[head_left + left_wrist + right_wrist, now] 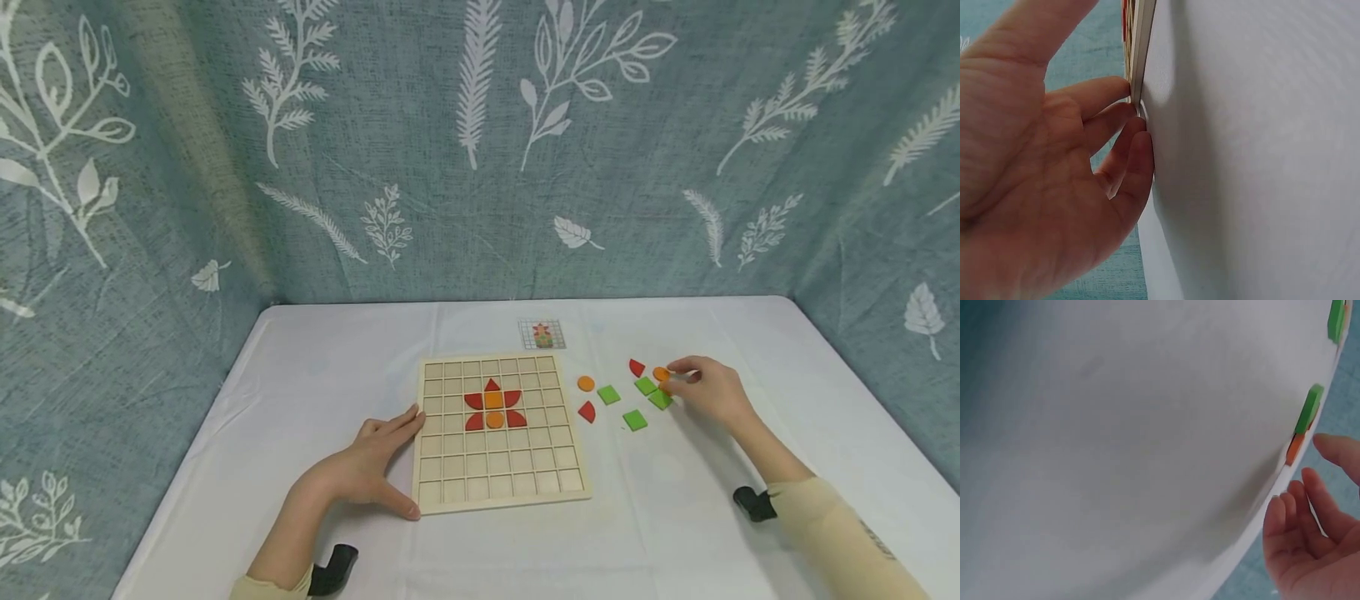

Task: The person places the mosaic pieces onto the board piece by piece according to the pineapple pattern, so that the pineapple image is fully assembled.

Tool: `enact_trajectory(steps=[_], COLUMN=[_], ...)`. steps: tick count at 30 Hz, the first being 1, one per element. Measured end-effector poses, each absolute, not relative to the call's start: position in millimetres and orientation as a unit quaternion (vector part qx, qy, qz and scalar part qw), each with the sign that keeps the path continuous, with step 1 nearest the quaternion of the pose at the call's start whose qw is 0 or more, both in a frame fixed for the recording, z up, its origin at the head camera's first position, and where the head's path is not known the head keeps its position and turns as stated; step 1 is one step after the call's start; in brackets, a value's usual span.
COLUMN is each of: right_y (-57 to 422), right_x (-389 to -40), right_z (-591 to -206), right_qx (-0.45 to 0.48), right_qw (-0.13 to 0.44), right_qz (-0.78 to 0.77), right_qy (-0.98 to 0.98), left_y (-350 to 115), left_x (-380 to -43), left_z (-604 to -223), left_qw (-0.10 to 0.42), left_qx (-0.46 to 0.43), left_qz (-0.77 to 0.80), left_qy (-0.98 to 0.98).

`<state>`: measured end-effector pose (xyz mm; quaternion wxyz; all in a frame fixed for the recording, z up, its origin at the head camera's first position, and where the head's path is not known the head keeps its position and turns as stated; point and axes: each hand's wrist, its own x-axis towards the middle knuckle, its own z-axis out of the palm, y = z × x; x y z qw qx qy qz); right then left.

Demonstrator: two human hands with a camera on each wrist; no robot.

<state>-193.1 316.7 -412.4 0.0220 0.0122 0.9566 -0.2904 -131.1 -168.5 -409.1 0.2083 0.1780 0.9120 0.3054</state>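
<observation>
A person works at a white tabletop [330, 350], L hand [363, 467] splayed along the L edge of a wooden grid board [453, 469], thumb by the near corner, fingers farther up; it clasps nothing, the pose likely meant to stop the board sliding. R hand [708, 390] reaches in among loose pcs., thumb & forefinger parted right at an orange disc [660, 374]; contact can't be told for sure, and no pc. is seen lifted. The disc lies flat near a green tile [659, 401] and a red wedge [637, 367]; being round, it points nowhere & has no long axis. A second orange disc [586, 383] lies nearer the board, w/ other pcs. btwn, prob. spread for easy picking. The board, approx. square w/ no clear long axis, has its sides running roughly away from the person. On it, a red triangle [492, 386] tops an orange square [493, 400] and orange circle [495, 420], tip aimed at the far edge. A small pattern card [542, 334] lies just beyond, near the far R corner, presumably for ref.
</observation>
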Motion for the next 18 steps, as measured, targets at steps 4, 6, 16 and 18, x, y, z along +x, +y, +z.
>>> enact_trajectory(steps=[4,6,16,18], right_y=[322.3,324.0,322.4,321.8], right_x=[-193.6,-193.2,-193.1,-193.7], right_z=[-414.8,-415.0,-415.6,-416.2], right_qx=[0.026,0.029,0.012,0.013], right_qw=[0.039,0.050,0.058,0.056], right_qz=[-0.286,-0.285,-0.274,-0.274], right_qy=[0.957,0.957,0.960,0.960], left_y=[-169.6,-169.8,-170.1,-170.1], left_x=[-131.6,-132.1,-132.3,-132.0], left_z=[-410.3,-410.7,-410.0,-410.0], left_qw=[0.208,0.208,0.210,0.209], left_qx=[0.181,0.183,0.186,0.186], left_qz=[0.304,0.303,0.306,0.304], left_qy=[0.912,0.912,0.910,0.911])
